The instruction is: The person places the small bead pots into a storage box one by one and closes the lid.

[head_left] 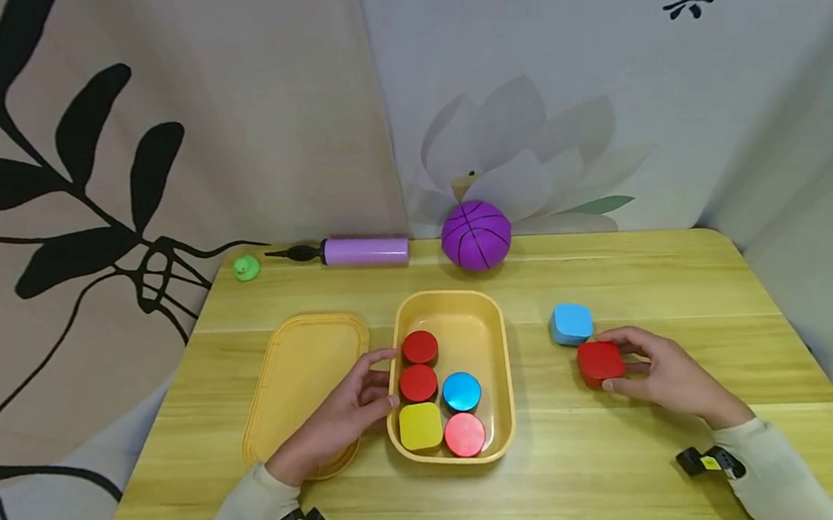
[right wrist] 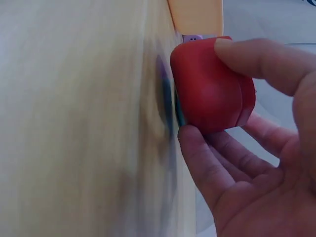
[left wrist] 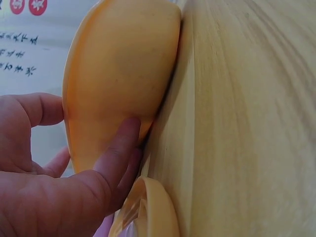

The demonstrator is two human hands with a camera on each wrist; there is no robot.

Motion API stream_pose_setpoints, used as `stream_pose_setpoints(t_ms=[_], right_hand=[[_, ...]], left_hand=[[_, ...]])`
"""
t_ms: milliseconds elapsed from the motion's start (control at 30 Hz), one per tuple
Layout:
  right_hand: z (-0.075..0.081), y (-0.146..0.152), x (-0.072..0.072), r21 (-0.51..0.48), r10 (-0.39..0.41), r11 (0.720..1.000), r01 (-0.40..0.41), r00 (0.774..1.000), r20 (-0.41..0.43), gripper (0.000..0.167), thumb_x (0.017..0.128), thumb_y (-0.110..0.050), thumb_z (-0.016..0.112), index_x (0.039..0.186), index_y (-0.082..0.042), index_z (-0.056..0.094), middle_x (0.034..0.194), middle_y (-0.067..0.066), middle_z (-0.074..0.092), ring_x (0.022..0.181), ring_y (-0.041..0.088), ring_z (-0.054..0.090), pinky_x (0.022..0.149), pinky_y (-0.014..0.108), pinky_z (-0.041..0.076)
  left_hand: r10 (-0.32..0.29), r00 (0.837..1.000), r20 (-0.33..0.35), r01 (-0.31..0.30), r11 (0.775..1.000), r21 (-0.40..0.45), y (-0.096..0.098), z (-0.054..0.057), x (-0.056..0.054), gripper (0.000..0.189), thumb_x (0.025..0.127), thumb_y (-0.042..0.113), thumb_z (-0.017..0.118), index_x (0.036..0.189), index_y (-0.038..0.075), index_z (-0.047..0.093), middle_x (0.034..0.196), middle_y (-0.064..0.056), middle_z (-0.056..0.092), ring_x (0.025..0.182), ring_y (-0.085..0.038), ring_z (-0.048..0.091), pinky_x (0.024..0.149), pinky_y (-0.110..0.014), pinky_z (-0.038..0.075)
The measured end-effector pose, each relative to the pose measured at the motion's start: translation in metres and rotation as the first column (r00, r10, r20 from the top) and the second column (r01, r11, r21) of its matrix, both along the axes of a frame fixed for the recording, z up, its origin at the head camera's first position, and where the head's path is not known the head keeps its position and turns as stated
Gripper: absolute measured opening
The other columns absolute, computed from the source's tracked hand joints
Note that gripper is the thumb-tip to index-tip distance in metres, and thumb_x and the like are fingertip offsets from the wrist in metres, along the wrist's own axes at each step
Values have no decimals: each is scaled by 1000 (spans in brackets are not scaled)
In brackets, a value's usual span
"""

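Note:
My left hand (head_left: 346, 407) grips the left wall of a yellow-orange plastic box (head_left: 480, 333); in the left wrist view some fingertips (left wrist: 129, 127) press the outside of its wall and others reach the rim. Inside the box are two round red blocks (head_left: 418, 383), a yellow square block (head_left: 421, 426), a round blue block (head_left: 462, 392) and a round pink block (head_left: 465, 434). On the right, my right hand (head_left: 656, 367) pinches a red rounded-square block (right wrist: 210, 84) between thumb and fingers, close over the table. A light blue rounded-square block (head_left: 572, 324) sits just behind it.
The matching lid (head_left: 301, 359) lies left of the box, partly behind my left hand. Along the table's back edge are a green toy duck (head_left: 246, 267), a purple hand pump (head_left: 365, 251) and a purple ball (head_left: 476, 236). A printed curtain (head_left: 280, 97) hangs behind.

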State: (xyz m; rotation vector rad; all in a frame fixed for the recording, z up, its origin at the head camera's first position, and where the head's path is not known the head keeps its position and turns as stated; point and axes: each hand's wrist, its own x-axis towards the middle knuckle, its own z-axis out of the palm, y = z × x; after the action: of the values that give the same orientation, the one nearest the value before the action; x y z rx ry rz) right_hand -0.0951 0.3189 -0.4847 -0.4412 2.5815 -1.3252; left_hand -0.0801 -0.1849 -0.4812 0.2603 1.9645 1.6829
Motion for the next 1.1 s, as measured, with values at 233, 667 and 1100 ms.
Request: stream_pose_setpoints(t_ms=[233,667,1100], right_hand=[[14,-3,1,26,-7,1000,7,1000,-27,56,88,-16,88,136,-13,60,131,10,66,110,18,70,87,23,61],[41,-22,-12,-3,32,999,-33,993,-116,60,90,-16,87,143,-13,60,135,5,66,110,13,67,91,19,59],[58,-66,-34,-79,98,991,-110,985,-140,56,89,-18,88,139,-16,63,132,4,68,108,16,68,90,24,61]], left_hand=[[-1,1000,-4,1,1000,-1,0,1,0,65,106,19,65,161,32,32,153,-21,47,134,-34,57,101,-38,59],[-2,1000,-14,2,1000,1,0,2,2,66,107,17,64,162,29,31,152,-22,46,131,-33,58,98,-32,59],[2,1000,-14,-2,1000,2,0,2,1,65,107,17,64,162,29,31,154,-22,45,134,-33,56,98,-34,60]])
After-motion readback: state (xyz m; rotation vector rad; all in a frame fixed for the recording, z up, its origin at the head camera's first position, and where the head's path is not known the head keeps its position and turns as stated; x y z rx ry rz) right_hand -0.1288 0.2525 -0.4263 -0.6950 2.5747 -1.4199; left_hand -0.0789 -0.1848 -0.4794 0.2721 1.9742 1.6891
